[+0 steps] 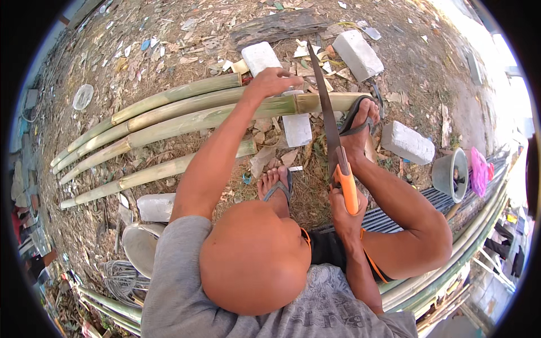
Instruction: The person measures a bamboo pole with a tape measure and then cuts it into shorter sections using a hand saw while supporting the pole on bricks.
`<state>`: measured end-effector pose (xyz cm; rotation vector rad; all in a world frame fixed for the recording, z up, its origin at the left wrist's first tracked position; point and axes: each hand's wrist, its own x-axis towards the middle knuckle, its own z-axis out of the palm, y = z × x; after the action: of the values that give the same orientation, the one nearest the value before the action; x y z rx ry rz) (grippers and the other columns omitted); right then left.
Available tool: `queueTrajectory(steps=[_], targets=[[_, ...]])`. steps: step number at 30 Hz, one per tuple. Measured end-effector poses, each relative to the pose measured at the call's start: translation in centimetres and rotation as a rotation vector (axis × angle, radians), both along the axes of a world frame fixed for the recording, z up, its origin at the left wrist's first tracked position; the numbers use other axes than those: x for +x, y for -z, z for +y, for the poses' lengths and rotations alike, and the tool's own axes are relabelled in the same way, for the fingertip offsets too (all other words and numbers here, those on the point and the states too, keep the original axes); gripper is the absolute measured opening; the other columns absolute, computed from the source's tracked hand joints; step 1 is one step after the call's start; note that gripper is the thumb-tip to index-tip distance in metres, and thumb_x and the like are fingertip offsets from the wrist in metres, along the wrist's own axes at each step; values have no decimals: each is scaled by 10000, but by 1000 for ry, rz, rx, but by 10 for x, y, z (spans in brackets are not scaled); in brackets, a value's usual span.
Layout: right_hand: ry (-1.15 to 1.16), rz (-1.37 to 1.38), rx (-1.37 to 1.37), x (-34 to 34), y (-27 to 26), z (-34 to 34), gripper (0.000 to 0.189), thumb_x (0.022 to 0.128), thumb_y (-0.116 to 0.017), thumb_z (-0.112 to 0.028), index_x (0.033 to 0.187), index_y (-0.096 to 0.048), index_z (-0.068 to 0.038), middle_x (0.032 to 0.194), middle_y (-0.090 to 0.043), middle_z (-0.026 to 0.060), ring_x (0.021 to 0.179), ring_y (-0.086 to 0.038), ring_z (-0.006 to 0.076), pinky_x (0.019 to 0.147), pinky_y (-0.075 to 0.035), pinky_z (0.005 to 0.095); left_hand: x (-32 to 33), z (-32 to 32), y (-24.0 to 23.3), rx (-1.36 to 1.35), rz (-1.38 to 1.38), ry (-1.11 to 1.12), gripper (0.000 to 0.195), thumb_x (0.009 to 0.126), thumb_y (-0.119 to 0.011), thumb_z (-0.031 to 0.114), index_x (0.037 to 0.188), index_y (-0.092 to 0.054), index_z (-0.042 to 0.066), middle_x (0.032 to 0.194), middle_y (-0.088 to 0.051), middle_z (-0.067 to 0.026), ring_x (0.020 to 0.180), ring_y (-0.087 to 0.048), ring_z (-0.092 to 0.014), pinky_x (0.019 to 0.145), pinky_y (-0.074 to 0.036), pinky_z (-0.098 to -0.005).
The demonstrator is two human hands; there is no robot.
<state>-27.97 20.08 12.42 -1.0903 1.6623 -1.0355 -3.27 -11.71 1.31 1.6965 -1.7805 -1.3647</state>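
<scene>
My right hand [347, 209] grips the orange handle of a handsaw [326, 110]. The saw's long dark blade crosses the bamboo pole nearest me [270, 107], between a node and my sandalled right foot [359, 122], which rests on the pole's end. Whether the teeth touch the bamboo is unclear. My left hand [274, 83] is over the poles near a white block, its fingers bent and apart, with nothing seen in it. Two more poles, a middle one [186, 107] and a far one [177, 96], lie alongside. A white block [297, 130] sits under the nearest pole.
A separate bamboo pole [160, 169] lies closer to my left foot [277, 186]. Around are white blocks [358, 55], a weathered plank [279, 27], a grey bucket [449, 175], a pink plastic bag [479, 171], coiled wire [122, 276] and long bamboo poles [477, 236]. Litter covers the ground.
</scene>
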Motion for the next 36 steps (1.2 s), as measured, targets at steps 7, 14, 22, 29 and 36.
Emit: queueTrajectory(steps=[7,14,22,29,36], targets=[[-39,-7,6,-4,1,-6,133,966,-672,-36,1064,-720,42,781,-604,-31,709,-528,31,627,-461,257,45,62,-2,-178,-483,238,963,630,-926,649,1391,-723,95,1322,-757,-221,1241,-723,-373,1053,-576,-481],[46,-27,157,-6,-45,58,280,977,-662,-25,1233,-735,63,851,-659,-19,758,-567,33,668,-487,238,33,79,8,-229,-658,137,460,687,-868,330,1081,-788,107,993,-796,-202,971,-771,-428,869,-627,-530],[5,39,72,0,-30,-19,223,979,-669,-38,1176,-724,52,819,-633,-34,719,-542,25,628,-466,234,31,86,1,-235,-621,121,328,744,-807,226,1040,-755,95,1012,-796,-217,978,-770,-449,843,-615,-554],[60,4,104,-2,-28,-34,138,968,-687,-38,1078,-715,40,802,-614,-47,701,-526,30,624,-456,235,37,88,17,-342,-537,77,319,740,-842,264,983,-730,91,918,-786,-198,884,-764,-442,771,-614,-557],[77,35,256,15,-47,-33,225,973,-690,-48,1171,-735,50,780,-603,-55,676,-509,34,605,-435,248,40,87,20,-441,-443,79,229,720,-803,138,904,-696,52,869,-771,-195,797,-749,-450,726,-603,-544]])
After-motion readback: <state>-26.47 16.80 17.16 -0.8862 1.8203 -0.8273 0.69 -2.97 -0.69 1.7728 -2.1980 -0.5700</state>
